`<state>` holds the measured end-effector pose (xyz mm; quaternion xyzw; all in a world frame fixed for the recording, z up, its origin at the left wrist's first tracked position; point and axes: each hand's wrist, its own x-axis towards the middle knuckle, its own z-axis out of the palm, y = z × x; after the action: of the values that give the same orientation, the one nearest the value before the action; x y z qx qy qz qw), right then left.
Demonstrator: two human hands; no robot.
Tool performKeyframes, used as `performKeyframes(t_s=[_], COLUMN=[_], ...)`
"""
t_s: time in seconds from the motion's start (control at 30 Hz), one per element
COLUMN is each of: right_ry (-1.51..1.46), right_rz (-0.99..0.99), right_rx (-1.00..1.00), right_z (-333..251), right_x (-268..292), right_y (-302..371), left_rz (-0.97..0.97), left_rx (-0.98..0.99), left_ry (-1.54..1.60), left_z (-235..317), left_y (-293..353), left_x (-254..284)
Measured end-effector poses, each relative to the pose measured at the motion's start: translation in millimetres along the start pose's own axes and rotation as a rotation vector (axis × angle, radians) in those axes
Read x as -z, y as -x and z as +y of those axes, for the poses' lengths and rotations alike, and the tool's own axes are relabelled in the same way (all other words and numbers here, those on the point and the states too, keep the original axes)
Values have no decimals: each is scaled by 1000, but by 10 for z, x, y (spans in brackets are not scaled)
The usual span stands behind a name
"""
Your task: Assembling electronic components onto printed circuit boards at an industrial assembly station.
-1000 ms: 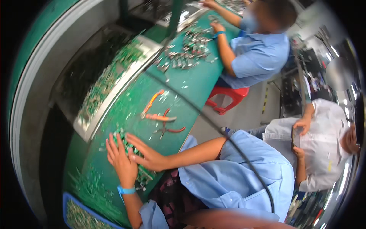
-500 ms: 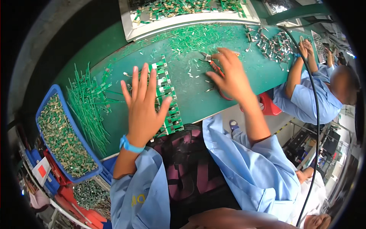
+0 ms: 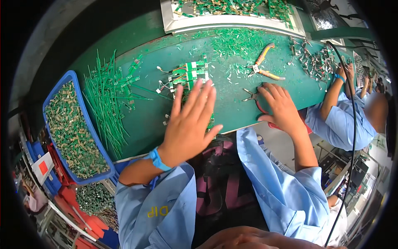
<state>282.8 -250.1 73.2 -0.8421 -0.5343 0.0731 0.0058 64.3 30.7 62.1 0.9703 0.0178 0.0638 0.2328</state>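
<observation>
Spanning the near part of the circuit board panel [image 3: 191,74], the left hand [image 3: 188,124] is facing palm down with fingers spread wide and is gripping nothing visible; whether it is bearing on the boards cannot be told. The panel is lying on the green table [image 3: 232,112], its white-plugged wires [image 3: 161,89] projecting leftward, probably clear of the board faces. Right of the panel, the right hand [image 3: 281,106] is arching with fingers half bent over the red-handled pliers [image 3: 251,96]; it is hiding part of the handles, so any grip cannot be confirmed. The pliers' jaws are pointing panelward, likely suiting a right-hand hold. Left of the panel, green strips [image 3: 105,103] are forming a separate heap; farther left, a blue tub [image 3: 98,133] is containing small pieces, its walls presumably preventing scatter.
</observation>
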Motion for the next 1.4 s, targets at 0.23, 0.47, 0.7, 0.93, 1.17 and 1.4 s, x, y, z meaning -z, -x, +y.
performKeyframes(t_s=[0.23, 0.47, 0.7, 0.93, 1.17, 1.4], right_ry=[27, -768, -928, -819, -734, -159], right_rz=[-7, -127, -300, -458, -385, -293], right_rx=[221, -121, -92, -53, 31, -43], right_z=[218, 62, -35, 96, 47, -502], right_x=[-17, 4, 131, 117, 66, 421], right_y=[-99, -378, -1266, -1625, -1734, -1651], left_rz=[56, 37, 52, 121, 10, -18], left_rx=[86, 111, 175, 115, 117, 127], left_ry=[-50, -28, 10, -92, -216, -228], left_z=[-343, -286, -305, -298, -312, -287], left_y=[-73, -89, -204, -185, -191, -230], left_x=[-266, -178, -210, -276, -258, -289])
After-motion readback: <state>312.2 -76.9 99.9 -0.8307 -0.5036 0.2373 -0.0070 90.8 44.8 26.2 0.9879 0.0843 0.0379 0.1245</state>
